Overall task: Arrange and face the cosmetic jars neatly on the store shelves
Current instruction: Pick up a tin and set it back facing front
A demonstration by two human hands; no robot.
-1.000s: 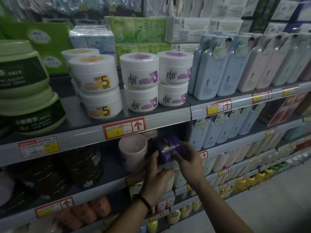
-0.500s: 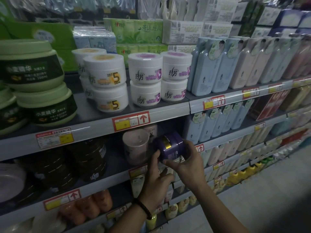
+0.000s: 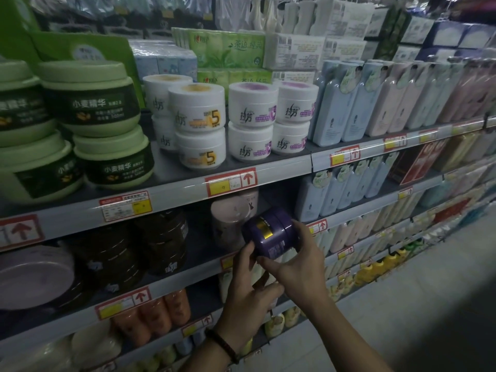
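Grey metal shelves (image 3: 174,183) run in tiers, each with a price strip along its front edge. On the upper tier, tall pale bottles (image 3: 338,103) stand in rows. Green tubs (image 3: 91,100) and white jars (image 3: 198,114) are stacked two high with their labels outward, likely so shoppers can read them. One tier down, brown jars (image 3: 161,242) sit in shadow beside a pink jar (image 3: 230,218).

Both hands hold the purple jar (image 3: 271,232) in the air, in front of that lower tier and just right of the pink jar. The right hand (image 3: 300,267) grips its far side with the thumb beneath. The left hand (image 3: 247,291) curls fingertips against its lower edge. The jar is tilted, lid up and leftward, probably to find its front label before it is set down facing out.
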